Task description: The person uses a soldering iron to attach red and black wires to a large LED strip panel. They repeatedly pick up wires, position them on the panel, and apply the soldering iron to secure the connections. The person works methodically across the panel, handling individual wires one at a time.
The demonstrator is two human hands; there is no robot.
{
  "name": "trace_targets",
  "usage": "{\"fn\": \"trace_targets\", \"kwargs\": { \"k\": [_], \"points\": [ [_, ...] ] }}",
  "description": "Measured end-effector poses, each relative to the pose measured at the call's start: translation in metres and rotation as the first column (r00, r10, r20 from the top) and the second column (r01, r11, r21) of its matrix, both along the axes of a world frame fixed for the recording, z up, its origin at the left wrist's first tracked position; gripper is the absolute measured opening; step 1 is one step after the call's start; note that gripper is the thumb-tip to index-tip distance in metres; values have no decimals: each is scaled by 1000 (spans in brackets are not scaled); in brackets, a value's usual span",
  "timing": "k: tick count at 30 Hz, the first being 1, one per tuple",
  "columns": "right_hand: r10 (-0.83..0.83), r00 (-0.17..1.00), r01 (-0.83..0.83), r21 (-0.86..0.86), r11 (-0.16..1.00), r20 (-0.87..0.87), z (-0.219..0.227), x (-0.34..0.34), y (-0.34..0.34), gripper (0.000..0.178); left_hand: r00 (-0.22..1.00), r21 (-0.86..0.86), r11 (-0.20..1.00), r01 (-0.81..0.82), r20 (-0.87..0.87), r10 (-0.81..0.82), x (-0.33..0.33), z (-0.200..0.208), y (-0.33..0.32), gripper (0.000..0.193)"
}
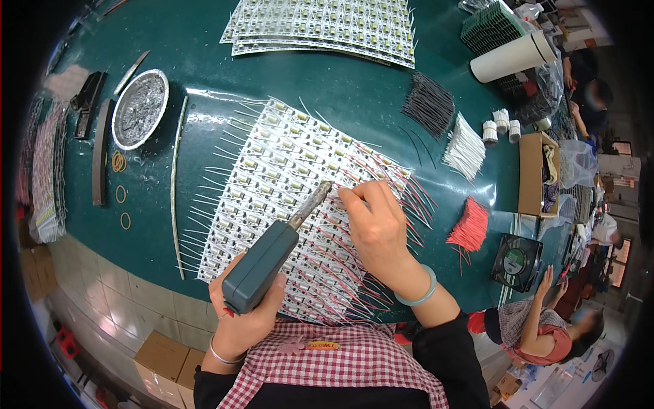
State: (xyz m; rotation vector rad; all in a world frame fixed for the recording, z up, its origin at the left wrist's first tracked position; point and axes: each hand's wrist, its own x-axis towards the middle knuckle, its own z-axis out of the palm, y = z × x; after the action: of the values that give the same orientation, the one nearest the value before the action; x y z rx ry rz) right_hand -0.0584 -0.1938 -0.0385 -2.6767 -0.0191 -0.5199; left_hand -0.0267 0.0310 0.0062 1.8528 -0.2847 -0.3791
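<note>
My left hand (248,317) is wrapped round the dark green handle of a soldering gun (261,264). Its crusted metal tip (320,198) points up and right, over the middle of a white circuit board panel (262,180). Small components cover the panel in rows; white wires stick out on its left side, red and white wires (415,198) on its right. Right beside the tip, my right hand (378,225) pinches thumb and forefinger together above the panel. Whatever lies between those fingertips is too small to make out.
Far on the green table lies a stack of similar panels (327,27). Bundles of black (428,104), white (464,146) and red wires (468,226) lie to the right, near a cardboard box (531,174) and fan (516,261). A foil-like bowl (140,109) stands left. A co-worker (538,327) sits right.
</note>
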Motion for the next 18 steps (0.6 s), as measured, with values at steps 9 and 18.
{"fn": "trace_targets", "kwargs": {
  "k": [9, 18],
  "points": [
    [-8, 1000, 8, -11, 1000, 15, 0, 0, 0, 26, 996, 22, 996, -90, 2, 90, -9, -1, 8, 15],
    [-50, 999, 50, -4, 999, 4, 9, -9, -3, 27, 995, -9, 995, -103, -5, 103, -13, -2, 11, 17]
  ]
}}
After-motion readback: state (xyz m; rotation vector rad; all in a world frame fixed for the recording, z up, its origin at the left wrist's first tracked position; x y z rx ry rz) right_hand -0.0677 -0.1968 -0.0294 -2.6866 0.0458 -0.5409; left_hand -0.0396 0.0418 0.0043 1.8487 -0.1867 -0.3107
